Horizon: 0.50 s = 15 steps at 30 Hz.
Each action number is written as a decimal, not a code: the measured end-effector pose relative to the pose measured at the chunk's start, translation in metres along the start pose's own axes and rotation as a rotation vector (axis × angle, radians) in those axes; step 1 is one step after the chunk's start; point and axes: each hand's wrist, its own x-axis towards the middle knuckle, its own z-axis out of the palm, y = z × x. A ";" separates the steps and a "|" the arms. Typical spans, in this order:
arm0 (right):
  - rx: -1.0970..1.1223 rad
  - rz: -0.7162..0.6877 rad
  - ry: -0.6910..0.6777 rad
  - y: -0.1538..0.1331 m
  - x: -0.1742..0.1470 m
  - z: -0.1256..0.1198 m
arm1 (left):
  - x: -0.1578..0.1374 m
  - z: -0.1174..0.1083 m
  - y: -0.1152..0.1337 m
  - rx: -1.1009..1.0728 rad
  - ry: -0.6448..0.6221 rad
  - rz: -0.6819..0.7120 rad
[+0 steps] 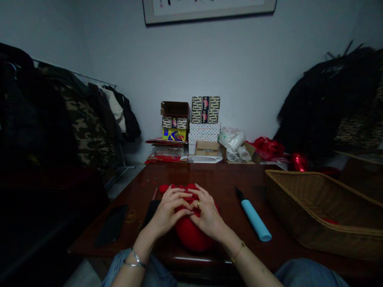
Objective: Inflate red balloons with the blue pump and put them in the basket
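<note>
- Fingers of the left hand (171,207) curl over the top of a red balloon (196,240), thumb pointing inward; the hand is rounded and holding it.
- On the balloon's other side, the right hand (207,212) mirrors this grip, a gold ring (198,204) on one finger. The fingertips of both hands nearly meet above the balloon.
- The balloon sits between the wrists at the tabletop's (215,179) near edge. It already looks plump, so filling seems done; whether its neck is knotted is hidden under the fingers. Closing or adjusting it appears to be the step in hand, with release not yet reached.
- Its skin is smooth, matte and rounded; small red pieces (163,189) just beyond are too blurred to name.
- Left of the hands, thin yellowish string (130,216) lies in loose loops beside a flat, dark smartphone (112,225).
- To the right lies a hand pump (255,220), a pale blue cylinder with a tapered black nozzle (239,194), apart from both hands.
- Farther right, a wicker basket (295,217) shows tightly woven tan walls and something red inside.
- Patterned cardboard boxes (205,133) stand stacked beyond the tabletop.
</note>
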 end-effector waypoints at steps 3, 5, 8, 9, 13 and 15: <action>0.008 -0.007 -0.030 0.000 -0.001 -0.002 | 0.003 -0.011 -0.004 0.030 -0.120 0.047; 0.019 -0.010 -0.053 0.000 -0.001 -0.003 | 0.007 -0.019 -0.004 0.035 -0.207 0.080; 0.030 -0.020 -0.089 -0.002 -0.001 -0.004 | 0.014 -0.028 0.001 0.048 -0.306 0.123; 0.029 -0.023 -0.103 -0.003 -0.001 -0.004 | 0.016 -0.030 0.004 0.059 -0.333 0.137; 0.014 -0.042 -0.164 -0.005 -0.001 -0.006 | 0.022 -0.032 0.014 0.111 -0.397 0.213; 0.009 -0.058 -0.184 -0.005 -0.001 -0.006 | 0.024 -0.031 0.017 0.126 -0.418 0.237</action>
